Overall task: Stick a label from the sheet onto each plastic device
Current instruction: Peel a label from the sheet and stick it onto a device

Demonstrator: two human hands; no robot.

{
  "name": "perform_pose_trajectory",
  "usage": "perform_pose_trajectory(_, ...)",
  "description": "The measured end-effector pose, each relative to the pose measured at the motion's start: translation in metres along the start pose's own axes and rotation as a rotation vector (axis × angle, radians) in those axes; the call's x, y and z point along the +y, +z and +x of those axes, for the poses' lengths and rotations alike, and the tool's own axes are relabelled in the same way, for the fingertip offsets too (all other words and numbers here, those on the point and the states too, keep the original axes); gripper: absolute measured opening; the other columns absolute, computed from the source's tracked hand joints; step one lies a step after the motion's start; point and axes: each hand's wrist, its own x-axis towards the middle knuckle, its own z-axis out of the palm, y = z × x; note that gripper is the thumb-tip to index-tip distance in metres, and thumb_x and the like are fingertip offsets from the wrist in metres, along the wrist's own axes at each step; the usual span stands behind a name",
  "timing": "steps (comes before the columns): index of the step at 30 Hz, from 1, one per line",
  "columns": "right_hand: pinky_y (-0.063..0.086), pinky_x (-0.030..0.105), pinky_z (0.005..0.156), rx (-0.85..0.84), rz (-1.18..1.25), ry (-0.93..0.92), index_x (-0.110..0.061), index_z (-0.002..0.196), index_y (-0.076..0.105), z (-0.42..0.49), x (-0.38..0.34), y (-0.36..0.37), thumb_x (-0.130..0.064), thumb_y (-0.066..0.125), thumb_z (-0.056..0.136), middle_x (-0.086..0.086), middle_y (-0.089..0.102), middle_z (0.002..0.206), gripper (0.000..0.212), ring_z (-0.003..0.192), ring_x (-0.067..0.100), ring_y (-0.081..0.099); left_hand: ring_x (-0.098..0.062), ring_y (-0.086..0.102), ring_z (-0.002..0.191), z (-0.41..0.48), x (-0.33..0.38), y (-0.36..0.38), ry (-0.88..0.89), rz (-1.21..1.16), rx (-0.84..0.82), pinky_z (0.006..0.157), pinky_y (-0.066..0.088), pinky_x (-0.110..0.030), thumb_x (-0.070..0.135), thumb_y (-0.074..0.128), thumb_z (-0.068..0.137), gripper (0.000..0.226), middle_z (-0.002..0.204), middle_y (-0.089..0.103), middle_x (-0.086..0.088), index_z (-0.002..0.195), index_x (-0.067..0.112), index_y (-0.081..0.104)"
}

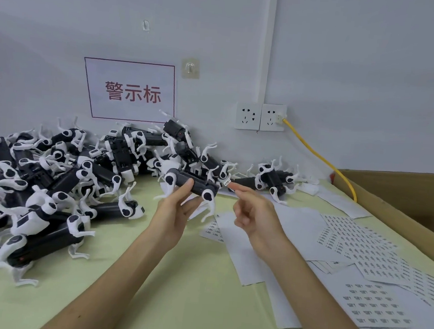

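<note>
Head view: my left hand [172,213] grips one device [195,184] by its dark body, raised right of the far-left pile [52,176]. Right hand [253,214] pinches a label [227,183] just beside it. Device judged light and stiff, its white legs fragile, so hold the body.

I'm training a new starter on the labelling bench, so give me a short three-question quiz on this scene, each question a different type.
1. True or false: the left hand grips a device.
2. Multiple choice: where is the small label? A, at the right hand's fingertips; B, already stuck on the device; C, lying in the left hand's palm.
3. Fill in: the yellow cable is plugged into the ___ one of the two wall sockets.

Key: 1 true; 2 A; 3 right.
</note>
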Motion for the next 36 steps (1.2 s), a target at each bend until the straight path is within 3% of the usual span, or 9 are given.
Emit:
perform_pose_trajectory(3, 0.024, 0.023, 0.05, -0.068, 0.163, 0.132, -0.019, 0.111, 0.075, -0.002, 0.002, 0.004, -0.018, 0.061, 0.087, -0.001, 0.042, 0.053, 0.028, 0.047, 0.012, 0.023, -0.018, 0.071, 0.112, -0.001, -0.003, 0.004, -0.016, -0.057, 0.002, 0.107, 0.045, -0.033, 0.033, 0.071, 0.083, 0.059, 0.129, 0.071, -0.003, 0.136, 0.011, 0.061)
perform_pose_trajectory(7, 0.025, 0.023, 0.045, -0.157, 0.3, 0.21, -0.017, 0.115, 0.075, -0.007, 0.005, 0.01, -0.024, 0.069, 0.07, 0.0, 0.033, 0.051, 0.046, 0.047, 0.013, 0.02, -0.024, 0.07, 0.116, -0.003, -0.006, 0.011, -0.055, -0.192, -0.008, 0.109, 0.043, -0.037, 0.032, 0.073, 0.084, 0.033, 0.124, 0.073, -0.004, 0.11, 0.013, 0.077)
perform_pose_trajectory(10, 0.025, 0.023, 0.044, -0.238, 0.337, 0.264, -0.019, 0.115, 0.076, -0.012, 0.009, 0.017, -0.023, 0.065, 0.076, -0.001, 0.032, 0.05, 0.04, 0.047, 0.013, 0.018, -0.024, 0.071, 0.114, -0.005, -0.008, 0.015, -0.081, -0.257, 0.001, 0.111, 0.043, -0.037, 0.031, 0.075, 0.081, 0.026, 0.116, 0.073, -0.004, 0.098, 0.011, 0.077)
perform_pose_trajectory(14, 0.027, 0.024, 0.045, -0.341, 0.362, 0.326, -0.024, 0.127, 0.07, -0.017, 0.016, 0.023, -0.025, 0.058, 0.085, -0.001, 0.037, 0.055, 0.044, 0.057, 0.015, 0.013, -0.016, 0.072, 0.111, -0.009, -0.006, 0.017, -0.113, -0.207, -0.051, 0.109, 0.042, -0.034, 0.034, 0.07, 0.085, 0.031, 0.119, 0.075, -0.005, 0.109, 0.014, 0.064)
perform_pose_trajectory(18, 0.028, 0.025, 0.044, -0.355, 0.427, 0.333, -0.027, 0.126, 0.07, -0.019, 0.02, 0.025, -0.023, 0.055, 0.09, 0.001, 0.038, 0.058, 0.04, 0.051, 0.013, 0.021, -0.012, 0.069, 0.115, -0.01, -0.004, 0.017, -0.126, -0.186, -0.063, 0.115, 0.037, -0.034, 0.035, 0.067, 0.085, 0.041, 0.123, 0.074, -0.006, 0.119, 0.014, 0.059)
perform_pose_trajectory(26, 0.031, 0.025, 0.046, -0.443, 0.461, 0.322, -0.03, 0.129, 0.068, -0.02, 0.019, 0.026, -0.025, 0.055, 0.091, 0.0, 0.04, 0.063, 0.04, 0.055, 0.014, 0.022, -0.009, 0.07, 0.113, -0.013, -0.002, 0.02, -0.161, -0.136, -0.023, 0.119, 0.034, -0.037, 0.035, 0.07, 0.079, 0.017, 0.117, 0.075, -0.006, 0.075, 0.023, 0.081)
perform_pose_trajectory(29, 0.031, 0.025, 0.047, -0.462, 0.46, 0.317, -0.031, 0.13, 0.067, -0.019, 0.02, 0.025, -0.026, 0.055, 0.092, 0.0, 0.041, 0.064, 0.04, 0.055, 0.015, 0.023, -0.012, 0.066, 0.12, -0.015, 0.0, 0.023, -0.161, -0.129, -0.026, 0.121, 0.032, -0.04, 0.035, 0.069, 0.08, 0.018, 0.125, 0.072, -0.011, 0.072, 0.024, 0.081)
perform_pose_trajectory(33, 0.032, 0.025, 0.049, -0.503, 0.462, 0.316, -0.032, 0.132, 0.065, -0.019, 0.023, 0.024, -0.027, 0.056, 0.092, 0.0, 0.043, 0.066, 0.041, 0.055, 0.014, 0.026, -0.02, 0.055, 0.136, -0.017, 0.002, 0.025, -0.155, -0.128, -0.009, 0.123, 0.03, -0.044, 0.034, 0.069, 0.081, 0.019, 0.131, 0.068, -0.015, 0.09, 0.019, 0.074)
perform_pose_trajectory(36, 0.033, 0.026, 0.049, -0.527, 0.472, 0.31, -0.031, 0.134, 0.063, -0.019, 0.024, 0.024, -0.027, 0.061, 0.088, 0.0, 0.043, 0.067, 0.046, 0.055, 0.014, 0.027, -0.024, 0.049, 0.141, -0.019, 0.003, 0.027, -0.157, -0.127, 0.016, 0.123, 0.029, -0.045, 0.034, 0.068, 0.082, 0.015, 0.129, 0.07, -0.014, 0.082, 0.02, 0.074)
